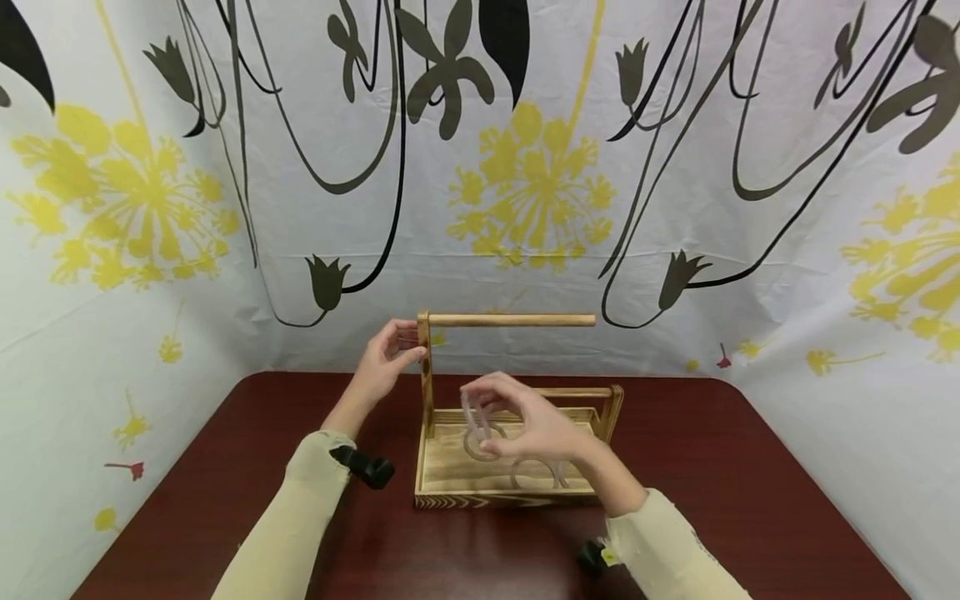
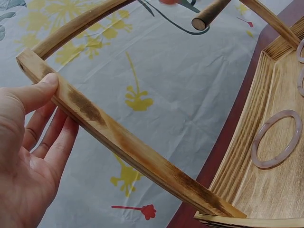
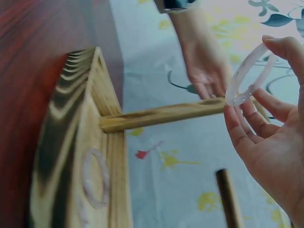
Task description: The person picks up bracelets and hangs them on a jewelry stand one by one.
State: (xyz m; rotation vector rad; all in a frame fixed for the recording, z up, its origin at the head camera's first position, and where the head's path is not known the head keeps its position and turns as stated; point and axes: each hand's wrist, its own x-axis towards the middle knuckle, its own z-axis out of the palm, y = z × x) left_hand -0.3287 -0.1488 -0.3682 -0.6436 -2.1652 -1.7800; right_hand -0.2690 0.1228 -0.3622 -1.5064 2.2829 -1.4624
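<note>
My left hand (image 1: 377,365) grips the upper part of an upright wooden post (image 2: 114,133), thumb on the near face and fingers behind it. The post rises from the left end of a shallow wooden tray (image 1: 450,477), with a bar (image 1: 517,320) reaching right from its top. Over the tray, my right hand (image 1: 536,423) holds a pale translucent bangle (image 3: 239,78) between thumb and fingertips. In the right wrist view, it overlaps the bar's free end. Several similar bangles lie in the tray, one (image 2: 259,138) near its left end.
A shorter wooden bar (image 1: 573,392) on a low post (image 1: 613,412) stands at the tray's right end. Dark red table (image 1: 712,500) surrounds the tray. Behind and at both sides hangs a white patterned cloth (image 1: 465,283).
</note>
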